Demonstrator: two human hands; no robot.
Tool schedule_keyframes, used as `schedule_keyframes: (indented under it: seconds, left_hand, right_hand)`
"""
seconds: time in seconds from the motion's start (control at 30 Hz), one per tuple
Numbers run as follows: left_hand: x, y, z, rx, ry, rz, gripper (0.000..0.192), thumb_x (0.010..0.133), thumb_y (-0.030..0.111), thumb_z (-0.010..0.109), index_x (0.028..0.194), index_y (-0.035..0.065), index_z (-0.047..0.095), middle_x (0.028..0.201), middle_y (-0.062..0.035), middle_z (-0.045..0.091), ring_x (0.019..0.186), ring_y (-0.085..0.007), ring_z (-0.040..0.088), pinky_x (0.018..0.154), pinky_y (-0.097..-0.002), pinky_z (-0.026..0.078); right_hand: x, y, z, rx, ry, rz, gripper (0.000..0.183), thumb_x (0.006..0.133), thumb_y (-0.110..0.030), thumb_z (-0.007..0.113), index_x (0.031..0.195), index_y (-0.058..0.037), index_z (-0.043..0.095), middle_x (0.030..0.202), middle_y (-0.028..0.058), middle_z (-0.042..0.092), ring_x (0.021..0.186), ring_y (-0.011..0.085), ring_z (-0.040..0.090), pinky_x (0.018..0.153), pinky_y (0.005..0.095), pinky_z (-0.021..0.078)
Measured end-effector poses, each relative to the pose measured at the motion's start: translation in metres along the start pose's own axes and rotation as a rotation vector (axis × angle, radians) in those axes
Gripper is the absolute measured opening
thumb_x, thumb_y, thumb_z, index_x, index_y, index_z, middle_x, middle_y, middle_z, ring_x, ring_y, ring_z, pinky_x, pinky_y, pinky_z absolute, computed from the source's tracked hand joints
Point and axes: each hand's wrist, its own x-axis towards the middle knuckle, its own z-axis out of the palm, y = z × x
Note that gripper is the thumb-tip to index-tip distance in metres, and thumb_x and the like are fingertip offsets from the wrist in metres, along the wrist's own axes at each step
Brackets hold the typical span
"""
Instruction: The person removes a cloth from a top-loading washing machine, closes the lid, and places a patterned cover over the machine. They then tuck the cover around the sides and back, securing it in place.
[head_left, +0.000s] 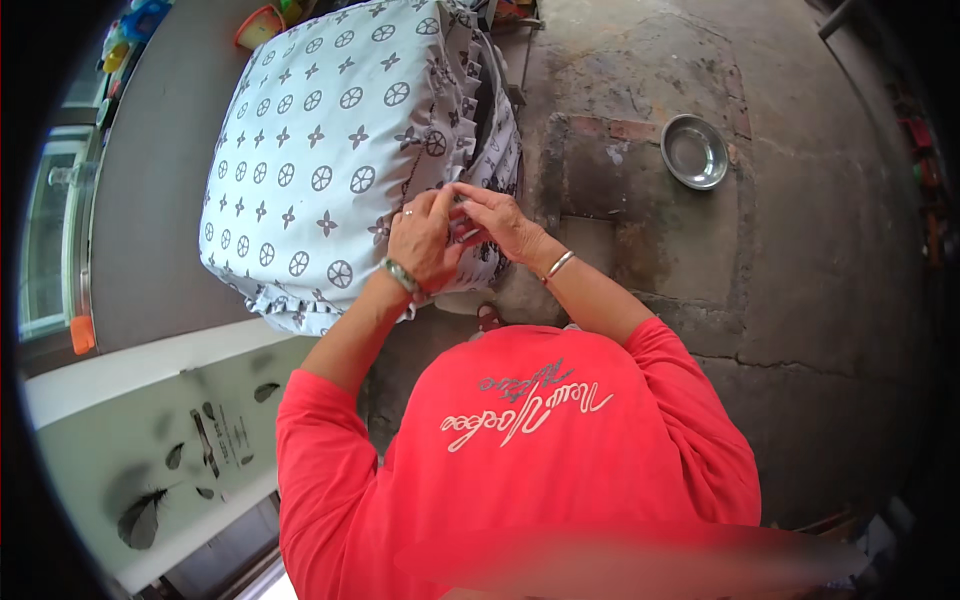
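A large white fabric cover (300, 157) with dark wheel and flower motifs is draped over a boxy object before me. Its ruffled edge (466, 112) runs down the right side, where a gap shows a dark inside. My left hand (424, 240), with a ring and a bracelet, lies against the cover's lower right side. Close by on its right, my right hand (506, 229) wears a silver bangle. The fingertips of both hands come together at the cover's edge. Whatever lies between the fingers is hidden or too small to make out.
A shiny metal basin (695, 152) sits on the worn concrete floor (817, 247) to the right, beside a brick-edged recess (589, 240). At left is a pale panel with feather prints (157, 450). A red-rimmed bucket (259, 28) stands behind the cover.
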Motion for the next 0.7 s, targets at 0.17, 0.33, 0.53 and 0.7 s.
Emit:
schedule_keyframes:
  seconds: [0.17, 0.33, 0.53, 0.7]
  left_hand:
    - [0.027, -0.003, 0.028, -0.078, -0.071, -0.284, 0.066, 0.078, 0.014, 0.06, 0.136, 0.0045, 0.03, 0.101, -0.0186, 0.059, 0.09, -0.0383, 0.06, 0.076, -0.048, 0.048]
    - [0.031, -0.021, 0.039, -0.05, 0.017, -0.318, 0.032, 0.081, 0.015, 0.055, 0.112, 0.0102, 0.058, 0.091, -0.0195, 0.065, 0.085, -0.0379, 0.062, 0.075, -0.0473, 0.049]
    - [0.039, -0.014, 0.033, -0.187, 0.121, -0.441, 0.017, 0.081, 0.011, 0.056, 0.093, 0.0061, 0.068, 0.079, -0.0177, 0.066, 0.073, -0.0294, 0.065, 0.068, -0.0379, 0.05]
    - [0.033, -0.018, 0.028, -0.554, 0.149, -0.506, 0.016, 0.082, 0.009, 0.057, 0.092, 0.0026, 0.068, 0.072, -0.0099, 0.067, 0.063, -0.0158, 0.061, 0.061, -0.0286, 0.048]
  right_hand:
    - [0.003, -0.033, -0.015, -0.38, -0.164, -0.068, 0.041, 0.094, -0.022, 0.047, 0.133, -0.0086, 0.048, 0.116, 0.0012, 0.059, 0.1, 0.0117, 0.058, 0.077, 0.0278, 0.0495]
    - [0.004, -0.029, -0.036, -0.241, 0.051, -0.02, 0.035, 0.092, -0.017, 0.047, 0.125, -0.0052, 0.054, 0.102, 0.0049, 0.065, 0.083, 0.0125, 0.063, 0.068, 0.0263, 0.0503]
    - [0.027, -0.029, -0.039, -0.816, 0.113, -0.119, 0.039, 0.082, -0.011, 0.05, 0.12, -0.0104, 0.058, 0.083, 0.0134, 0.065, 0.069, 0.0228, 0.064, 0.069, 0.0312, 0.0509]
    - [0.046, -0.051, -0.031, -1.032, 0.082, -0.382, 0.041, 0.081, -0.011, 0.05, 0.121, -0.0122, 0.056, 0.088, 0.0171, 0.065, 0.08, 0.0345, 0.061, 0.077, 0.0364, 0.0493]
